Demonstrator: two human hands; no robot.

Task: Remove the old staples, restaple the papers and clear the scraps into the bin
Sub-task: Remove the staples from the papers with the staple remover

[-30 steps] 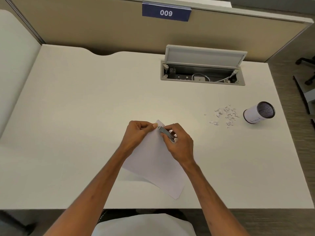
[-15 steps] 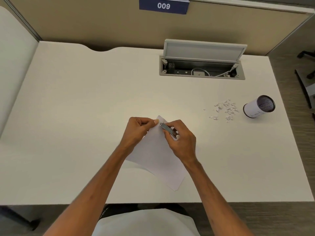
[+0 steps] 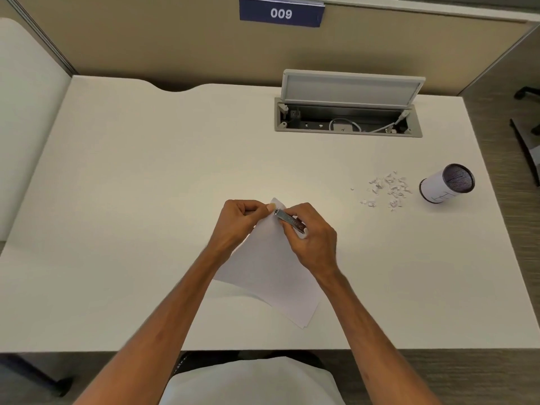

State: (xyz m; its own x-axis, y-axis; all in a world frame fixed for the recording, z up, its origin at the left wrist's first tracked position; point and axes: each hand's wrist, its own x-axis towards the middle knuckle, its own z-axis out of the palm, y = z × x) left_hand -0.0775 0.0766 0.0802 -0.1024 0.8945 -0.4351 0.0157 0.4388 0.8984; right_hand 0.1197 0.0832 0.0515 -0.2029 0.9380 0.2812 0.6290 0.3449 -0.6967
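A few white sheets of paper (image 3: 271, 270) lie slanted on the desk's near middle, their far corner lifted. My left hand (image 3: 238, 223) pinches that corner between thumb and fingers. My right hand (image 3: 311, 239) grips a small silver metal tool (image 3: 287, 219), a stapler or staple remover, whose tip rests at the same corner right by my left thumb. A scatter of small white paper scraps (image 3: 387, 190) lies on the desk to the right. Beside them a small cylindrical bin (image 3: 447, 182) lies on its side, mouth facing up and right.
A white desk (image 3: 146, 176) with a beige partition behind it. At the back right an open cable box (image 3: 347, 119) has its lid raised and wires inside. The desk's right edge runs just past the bin; a chair base shows on the floor beyond.
Both hands stay at the paper's corner with almost no shift. The view has tilted down a little, so the desk items sit slightly higher in frame.
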